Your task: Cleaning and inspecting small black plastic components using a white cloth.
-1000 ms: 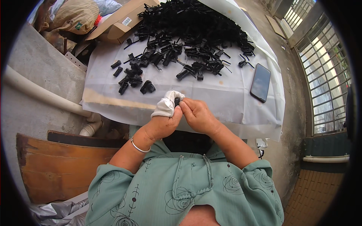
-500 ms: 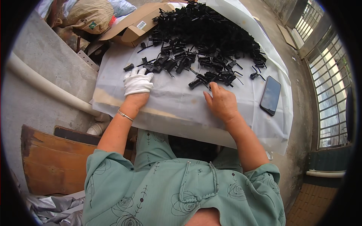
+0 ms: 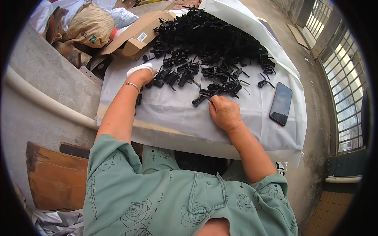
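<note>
Small black plastic parts with thin rods lie in a large heap (image 3: 220, 35) on a white-covered table. At the heap's left edge is my left hand (image 3: 142, 73), in a white glove that leaves the thumb side bare; it touches black parts (image 3: 158, 80) there, its fingers mostly hidden. My right hand (image 3: 225, 112) is bare and rests at the near edge of the heap, fingers curled and pinching the end of a black plastic part (image 3: 198, 100). A separate black part (image 3: 138, 99) shows beside my left forearm.
A dark phone (image 3: 281, 103) lies at the table's right, near a single black part (image 3: 264, 81). An opened cardboard box (image 3: 138, 37) stands at the far left, with bags (image 3: 89, 25) behind it. A pale pipe (image 3: 47, 98) runs along the left wall.
My left hand has moved forward and turned onto its side, from lying flat with fingers spread to reaching among the parts. The right hand's fingers have curled in on a part.
</note>
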{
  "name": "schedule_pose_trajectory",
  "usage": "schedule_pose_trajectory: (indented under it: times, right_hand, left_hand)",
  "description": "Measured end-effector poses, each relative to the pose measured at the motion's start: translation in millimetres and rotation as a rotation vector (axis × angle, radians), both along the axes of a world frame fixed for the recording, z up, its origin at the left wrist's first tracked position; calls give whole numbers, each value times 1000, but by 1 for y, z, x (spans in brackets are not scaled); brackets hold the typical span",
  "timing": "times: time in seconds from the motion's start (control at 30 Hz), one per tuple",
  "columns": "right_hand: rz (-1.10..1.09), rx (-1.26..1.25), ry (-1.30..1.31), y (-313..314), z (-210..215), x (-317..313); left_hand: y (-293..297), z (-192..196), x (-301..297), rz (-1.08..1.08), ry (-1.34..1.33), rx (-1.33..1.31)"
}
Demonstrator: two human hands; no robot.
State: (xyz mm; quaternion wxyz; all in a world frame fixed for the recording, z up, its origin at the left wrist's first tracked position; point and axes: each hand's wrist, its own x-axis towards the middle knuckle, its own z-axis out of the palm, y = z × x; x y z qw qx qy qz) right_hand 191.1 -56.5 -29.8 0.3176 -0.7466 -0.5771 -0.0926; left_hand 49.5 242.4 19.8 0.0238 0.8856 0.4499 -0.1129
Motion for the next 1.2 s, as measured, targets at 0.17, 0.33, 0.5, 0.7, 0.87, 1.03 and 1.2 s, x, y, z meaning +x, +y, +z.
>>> schedule_pose_trajectory:
  times: [0.17, 0.33, 0.5, 0.7, 0.87, 1.03, 1.2]
  right_hand:
    - [-5, 41, 41, -3, -2, 2]
    - [-111, 52, 87, -19, 1, 9]
    - [-255, 30, 70, -58, 1, 15]
    - [-275, 45, 34, -84, 23, 2]
    - [-1, 87, 40, -65, 30, -32]
    - [137, -323, -63, -3, 28, -54]
    - [6, -579, 2, 47, 32, -51]
  left_hand:
    - [-35, -13, 48, -191, 8, 28]
    - [-130, 27, 80, -303, 57, -98]
    - [-156, 12, 54, -538, -319, -56]
    - [-109, -1, 1, -443, -820, -114]
    - [-87, -8, -34, -505, -388, -3]
    - [-94, 4, -29, -358, -151, 159]
    - [-104, 10, -44, -485, -484, 377]
